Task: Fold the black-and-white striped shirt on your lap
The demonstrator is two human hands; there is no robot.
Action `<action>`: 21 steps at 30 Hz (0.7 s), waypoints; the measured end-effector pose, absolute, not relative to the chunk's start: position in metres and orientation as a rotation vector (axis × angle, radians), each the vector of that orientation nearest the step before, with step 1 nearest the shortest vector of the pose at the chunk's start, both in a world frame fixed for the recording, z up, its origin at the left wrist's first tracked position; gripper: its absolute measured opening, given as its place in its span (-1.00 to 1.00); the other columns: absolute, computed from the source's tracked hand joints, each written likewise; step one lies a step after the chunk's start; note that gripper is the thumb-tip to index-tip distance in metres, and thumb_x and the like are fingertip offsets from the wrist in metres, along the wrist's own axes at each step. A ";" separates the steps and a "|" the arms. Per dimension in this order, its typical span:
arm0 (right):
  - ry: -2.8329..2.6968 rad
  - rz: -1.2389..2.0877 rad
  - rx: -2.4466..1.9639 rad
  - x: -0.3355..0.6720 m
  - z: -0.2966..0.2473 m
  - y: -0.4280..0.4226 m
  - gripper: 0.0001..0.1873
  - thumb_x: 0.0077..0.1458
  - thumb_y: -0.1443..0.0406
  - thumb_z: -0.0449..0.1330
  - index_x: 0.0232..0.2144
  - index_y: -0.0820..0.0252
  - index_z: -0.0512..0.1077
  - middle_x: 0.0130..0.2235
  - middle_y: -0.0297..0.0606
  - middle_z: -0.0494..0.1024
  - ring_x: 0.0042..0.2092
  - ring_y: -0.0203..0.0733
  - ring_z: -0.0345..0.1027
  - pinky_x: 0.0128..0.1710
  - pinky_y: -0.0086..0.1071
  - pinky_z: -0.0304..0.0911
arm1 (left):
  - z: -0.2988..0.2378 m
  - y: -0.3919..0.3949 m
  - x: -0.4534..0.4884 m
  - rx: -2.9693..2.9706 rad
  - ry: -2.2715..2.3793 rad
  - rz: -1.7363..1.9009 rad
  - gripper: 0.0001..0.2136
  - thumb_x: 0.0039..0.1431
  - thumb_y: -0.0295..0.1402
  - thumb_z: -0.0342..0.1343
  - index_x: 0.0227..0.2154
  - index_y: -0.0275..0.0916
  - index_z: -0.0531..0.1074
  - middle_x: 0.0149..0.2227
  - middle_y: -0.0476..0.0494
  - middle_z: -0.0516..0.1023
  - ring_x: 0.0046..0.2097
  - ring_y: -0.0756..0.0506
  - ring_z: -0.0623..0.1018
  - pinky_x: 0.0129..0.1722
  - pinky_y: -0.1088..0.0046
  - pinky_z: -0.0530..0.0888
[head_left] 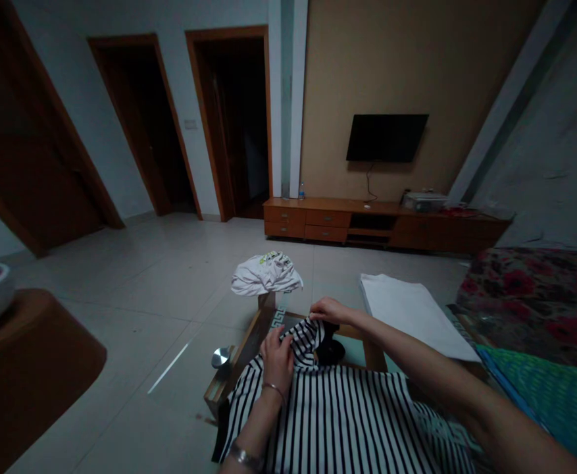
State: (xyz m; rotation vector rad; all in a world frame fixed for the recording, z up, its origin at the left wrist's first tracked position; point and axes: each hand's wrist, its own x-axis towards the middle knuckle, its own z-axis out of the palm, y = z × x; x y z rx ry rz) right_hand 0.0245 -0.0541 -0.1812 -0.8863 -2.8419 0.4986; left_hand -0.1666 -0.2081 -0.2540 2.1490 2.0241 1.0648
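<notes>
One striped garment [347, 415] lies over the near desk [216, 390], probably spread to keep it flat. The right hand [328, 309] pinches its far part, seemingly to hold it raised; the left hand [275, 359] lies on it, but its grip I cannot tell.

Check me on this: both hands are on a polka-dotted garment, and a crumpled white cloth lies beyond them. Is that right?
Not quite: the garment has black and white stripes, not polka dots, as the head view shows. The left hand and right hand are both on it, and the crumpled white cloth does lie beyond them.
</notes>
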 end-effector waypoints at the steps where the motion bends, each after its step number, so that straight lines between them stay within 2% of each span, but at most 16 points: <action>1: -2.845 0.507 -0.884 0.025 -0.179 -0.055 -0.69 0.18 0.19 0.06 -0.43 0.27 0.49 -0.52 -0.34 0.41 -0.48 -0.39 0.13 -0.46 -0.53 -0.05 | -0.247 -0.198 -0.163 2.196 1.934 1.041 -0.65 0.03 -0.59 0.02 -0.11 -0.20 0.41 0.15 -0.21 0.26 0.20 -0.20 0.17 0.16 0.16 0.11; 5: -2.857 0.522 -0.890 0.029 -0.173 -0.060 -0.67 0.20 0.20 0.02 -0.37 0.27 0.51 -0.48 -0.31 0.45 -0.45 -0.37 0.18 -0.42 -0.53 0.00 | -0.237 -0.163 -0.154 2.136 1.660 0.888 -0.66 -0.04 -0.55 0.11 -0.14 -0.25 0.39 0.03 -0.22 0.40 0.11 -0.20 0.30 0.09 0.17 0.17; 8: -2.878 0.530 -0.894 0.034 -0.171 -0.062 -0.70 0.19 0.24 0.02 -0.29 0.24 0.52 -0.42 -0.29 0.50 -0.41 -0.35 0.25 -0.40 -0.53 0.04 | -0.238 -0.146 -0.155 2.085 1.581 0.832 -0.85 -0.02 -0.47 0.14 -0.33 -0.26 0.42 -0.22 -0.15 0.51 -0.10 -0.15 0.43 -0.08 0.32 0.30; 10: -2.906 0.533 -0.899 0.038 -0.171 -0.062 -0.76 0.13 0.26 0.09 -0.22 0.19 0.52 -0.36 -0.29 0.53 -0.37 -0.33 0.29 -0.38 -0.53 0.06 | -0.239 -0.141 -0.158 2.060 1.572 0.828 -0.95 0.01 -0.41 0.13 -0.45 -0.26 0.40 -0.37 -0.09 0.48 -0.24 -0.09 0.44 -0.21 0.42 0.32; 13: -3.005 0.428 -0.967 0.042 -0.167 -0.064 -0.72 -0.06 0.25 0.26 -0.22 0.15 0.53 -0.33 -0.28 0.56 -0.32 -0.26 0.34 -0.37 -0.50 0.09 | -0.239 -0.140 -0.161 2.007 1.589 0.842 -0.88 0.04 -0.35 0.10 -0.52 -0.26 0.34 -0.49 -0.02 0.39 -0.36 -0.05 0.40 -0.32 0.48 0.30; 15: -3.046 0.332 -1.020 0.042 -0.162 -0.067 -0.74 -0.11 0.25 0.28 -0.29 0.17 0.55 -0.35 -0.24 0.56 -0.31 -0.20 0.36 -0.36 -0.47 0.10 | -0.237 -0.140 -0.159 1.982 1.590 0.851 -0.90 0.03 -0.35 0.11 -0.49 -0.26 0.33 -0.50 0.01 0.36 -0.38 -0.03 0.37 -0.36 0.50 0.28; 17: -3.041 0.290 -1.030 0.038 -0.158 -0.073 -0.79 -0.09 0.26 0.24 -0.34 0.20 0.55 -0.36 -0.20 0.56 -0.29 -0.17 0.37 -0.35 -0.45 0.11 | -0.234 -0.139 -0.154 1.974 1.574 0.858 -0.87 -0.02 -0.38 0.14 -0.38 -0.25 0.35 -0.43 0.03 0.39 -0.36 -0.02 0.37 -0.34 0.51 0.29; 19: -3.036 0.274 -1.013 0.032 -0.154 -0.079 -0.77 -0.06 0.24 0.20 -0.31 0.19 0.54 -0.35 -0.20 0.56 -0.30 -0.18 0.37 -0.36 -0.45 0.11 | -0.231 -0.137 -0.148 1.980 1.546 0.849 -0.73 -0.08 -0.42 0.18 -0.25 -0.25 0.35 -0.35 0.02 0.42 -0.31 -0.02 0.39 -0.30 0.51 0.30; 21: -3.027 0.279 -1.014 0.028 -0.152 -0.085 -0.71 -0.05 0.21 0.19 -0.24 0.17 0.51 -0.34 -0.22 0.56 -0.32 -0.19 0.38 -0.40 -0.46 0.10 | -0.227 -0.134 -0.144 1.997 1.520 0.810 -0.74 -0.11 -0.44 0.19 -0.28 -0.26 0.38 -0.36 0.00 0.43 -0.30 -0.04 0.39 -0.27 0.49 0.29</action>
